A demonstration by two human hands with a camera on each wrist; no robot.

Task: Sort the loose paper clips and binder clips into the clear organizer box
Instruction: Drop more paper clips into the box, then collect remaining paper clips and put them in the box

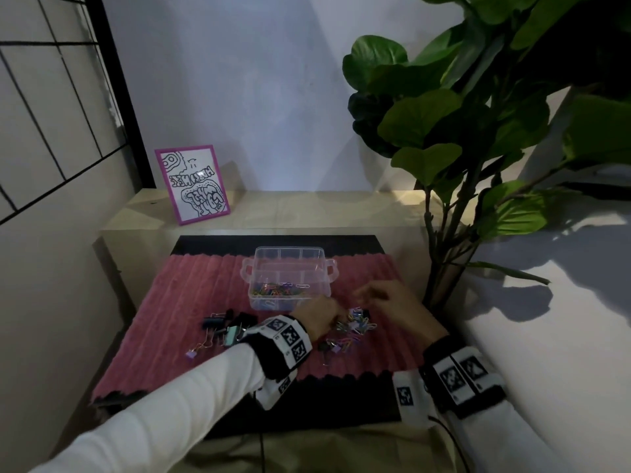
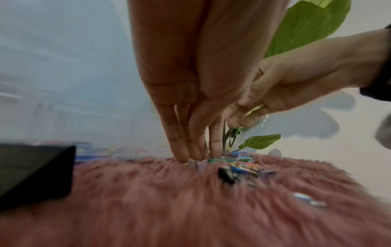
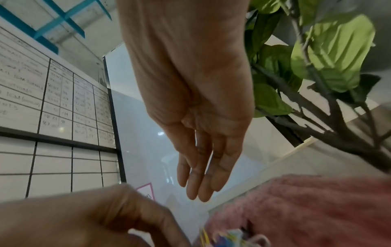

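Note:
The clear organizer box [image 1: 290, 268] stands on the pink fuzzy mat [image 1: 177, 302], with coloured paper clips in its front compartment. A mixed pile of paper clips and small binder clips [image 1: 353, 329] lies just in front of it. My left hand [image 1: 336, 319] reaches down into the pile. In the left wrist view its bunched fingers and thumb [image 2: 201, 157] pinch a small lilac binder clip [image 2: 201, 164] at the pile's [image 2: 241, 167] near edge. My right hand [image 1: 362, 295] hovers above the pile. Its fingers [image 3: 198, 192] are straight and relaxed, and it holds nothing.
Larger black and mint binder clips [image 1: 228, 327] lie on the mat left of my left wrist, with a tiny purple one [image 1: 191, 354] nearer. A framed drawing [image 1: 193, 184] leans on the back shelf. A leafy plant [image 1: 478, 131] crowds the right side.

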